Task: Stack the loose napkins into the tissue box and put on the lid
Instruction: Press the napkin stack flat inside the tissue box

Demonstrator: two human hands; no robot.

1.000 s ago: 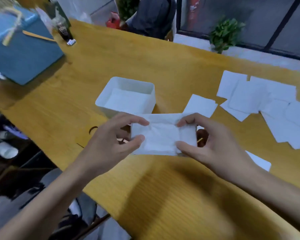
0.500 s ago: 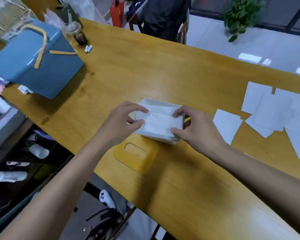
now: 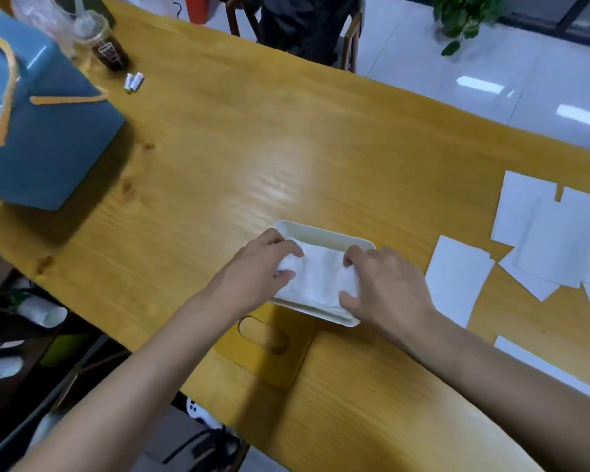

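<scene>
The white tissue box (image 3: 324, 235) sits on the wooden table (image 3: 252, 148) just below the centre of the frame, its rim showing along the far side and the near right corner. A bundle of napkins (image 3: 315, 279) lies in its opening, slightly crumpled and filling most of it. The left hand (image 3: 252, 275) grips the bundle's left edge, thumb below and fingers curled over the top; the right hand (image 3: 385, 291) does the same on the right edge, fingertips tucked down at the box's wall. Both hands are pinching the paper — neither is spread flat.

The step in hand looks like seating this bundle in the box, so the task is partly done at best. The next move probably calls for easing the edges down inside the walls and letting go without dragging sheets back out, since thin paper is likely to cling to the fingers and lift.

Directly below the box, touching its near edge, lies the wooden lid (image 3: 266, 349) with an oval slot, flat on the table and not yet fitted. To the right, from mid-frame to the edge, more loose napkins (image 3: 457, 277) are scattered and overlapping — these seem to be waiting their turn before the lid goes on. A blue box (image 3: 41, 144) stands at upper left.
</scene>
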